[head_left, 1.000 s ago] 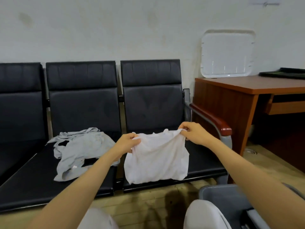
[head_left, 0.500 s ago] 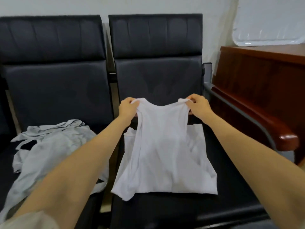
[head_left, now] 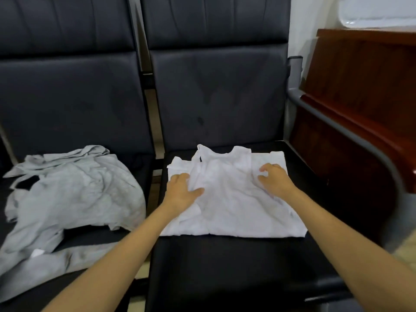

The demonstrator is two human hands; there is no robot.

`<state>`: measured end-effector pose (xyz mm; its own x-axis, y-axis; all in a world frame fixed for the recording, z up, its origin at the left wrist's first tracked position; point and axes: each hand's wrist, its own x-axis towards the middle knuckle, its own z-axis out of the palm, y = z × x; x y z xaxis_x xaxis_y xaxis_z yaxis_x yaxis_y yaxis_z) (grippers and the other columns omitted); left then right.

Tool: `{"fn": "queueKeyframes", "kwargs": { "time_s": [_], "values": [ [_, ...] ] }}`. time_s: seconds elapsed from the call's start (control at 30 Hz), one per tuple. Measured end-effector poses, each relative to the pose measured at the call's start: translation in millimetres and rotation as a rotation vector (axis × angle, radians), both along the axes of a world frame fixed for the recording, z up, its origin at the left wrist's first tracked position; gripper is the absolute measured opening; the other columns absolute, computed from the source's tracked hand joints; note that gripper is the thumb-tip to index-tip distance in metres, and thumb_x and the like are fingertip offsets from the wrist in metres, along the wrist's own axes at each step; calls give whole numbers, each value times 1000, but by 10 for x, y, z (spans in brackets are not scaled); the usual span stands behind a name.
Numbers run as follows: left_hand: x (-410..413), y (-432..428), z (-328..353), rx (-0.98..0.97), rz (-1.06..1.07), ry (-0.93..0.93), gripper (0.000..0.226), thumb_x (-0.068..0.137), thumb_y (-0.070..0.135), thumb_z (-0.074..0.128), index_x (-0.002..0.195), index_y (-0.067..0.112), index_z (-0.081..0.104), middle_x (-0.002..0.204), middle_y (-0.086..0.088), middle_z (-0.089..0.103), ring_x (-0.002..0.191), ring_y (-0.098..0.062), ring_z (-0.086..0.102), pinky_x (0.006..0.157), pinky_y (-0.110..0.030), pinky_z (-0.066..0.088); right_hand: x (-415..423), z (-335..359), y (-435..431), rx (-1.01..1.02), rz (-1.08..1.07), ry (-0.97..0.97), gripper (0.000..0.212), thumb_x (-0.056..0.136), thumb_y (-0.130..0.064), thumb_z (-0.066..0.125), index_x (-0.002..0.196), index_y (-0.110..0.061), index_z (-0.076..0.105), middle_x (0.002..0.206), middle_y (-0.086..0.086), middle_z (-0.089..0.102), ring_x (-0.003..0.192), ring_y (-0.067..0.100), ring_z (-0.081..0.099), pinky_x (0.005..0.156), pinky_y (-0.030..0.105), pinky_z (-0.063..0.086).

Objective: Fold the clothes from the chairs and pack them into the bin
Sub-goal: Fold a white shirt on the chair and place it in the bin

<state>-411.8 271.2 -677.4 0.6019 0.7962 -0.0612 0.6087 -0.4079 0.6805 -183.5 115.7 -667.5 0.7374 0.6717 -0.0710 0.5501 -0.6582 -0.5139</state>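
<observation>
Black padded chairs (head_left: 225, 266) line a pale wall beside a red-brown wooden desk (head_left: 360, 86). On the right seat the white sleeveless top (head_left: 234, 206) lies flat under the left hand (head_left: 180, 192), its palm spread and gripping nothing. The right hand (head_left: 273, 180) touches it with bent fingers; whether they pinch cloth is unclear. A crumpled grey garment (head_left: 74, 190) covers the next seat

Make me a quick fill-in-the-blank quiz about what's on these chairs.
1. The top under the left hand and right hand is ___ in colour.
2. The grey garment lies crumpled on the seat to the top's ___.
3. In all, ___ garments are in view.
Missing words: white; left; two.
</observation>
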Motion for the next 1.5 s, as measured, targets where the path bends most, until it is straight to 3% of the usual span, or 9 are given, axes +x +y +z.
{"fn": "queueKeyframes", "kwargs": {
  "time_s": [0.27,0.37,0.5,0.67,0.8,1.0,1.17,1.37,1.5],
  "values": [
    [-717,-640,-33,241,50,230,41,85,39,65,115,13,57,120,-8,46,114,-28,45,95,-37,42,-513,-85,-969,-105,-141,-51,42,93,-43,54,116,-8,55,122,13,53,116,30,44,92,36,39],
    [-790,-643,20,35,235,-174,16,91,18,60,102,7,57,99,-6,54,96,-25,52,75,-30,42,-707,-104,-1096,-23,-181,-44,47,91,-49,56,114,-9,56,119,12,51,116,30,42,90,36,40],
    [-862,-459,166,-678,617,-690,12,100,12,45,97,2,53,101,-12,54,86,-25,54,73,-34,46,-855,-104,-1093,-1,-217,-122,48,89,-56,54,112,-15,59,119,9,51,113,28,41,90,36,40],
    [-902,-391,36,-664,601,-513,22,98,12,50,77,6,50,85,-9,55,69,-20,52,77,-37,48,-901,-204,-1017,30,-237,-123,40,89,-50,58,108,-15,61,117,9,52,111,28,41,90,36,38],
    [-914,-324,-8,-604,479,-429,29,91,4,58,67,11,44,71,-7,47,62,-20,45,61,-28,41,-877,-241,-972,140,-249,-130,22,92,-32,59,103,-12,61,114,10,54,109,30,42,88,37,36],
    [-872,-368,45,-493,426,-536,37,87,3,66,119,11,49,107,-9,53,99,-25,56,85,-36,50,-916,57,-910,522,-214,-191,11,99,-20,48,89,-15,47,83,4,56,78,23,56,65,32,42],
    [-829,-464,56,-315,332,-426,48,88,-4,57,130,15,45,106,-10,51,95,-23,53,81,-36,48,-1108,50,-997,107,525,-81,11,94,-28,59,95,-18,65,112,-7,61,103,6,53,96,25,44],
    [-843,-455,-27,-437,422,-390,68,87,1,63,144,6,26,137,-18,45,119,-33,50,96,-40,44,-1054,-37,-1079,442,18,27,20,98,-20,52,110,-9,64,110,2,62,98,17,58,87,25,48],
    [-854,-480,-27,-419,440,-363,68,86,4,66,143,3,29,139,-19,43,121,-34,48,94,-38,44,-967,-123,-1037,214,-44,88,38,94,-25,59,126,-4,56,120,10,56,102,21,54,81,22,38]
  ]
}}
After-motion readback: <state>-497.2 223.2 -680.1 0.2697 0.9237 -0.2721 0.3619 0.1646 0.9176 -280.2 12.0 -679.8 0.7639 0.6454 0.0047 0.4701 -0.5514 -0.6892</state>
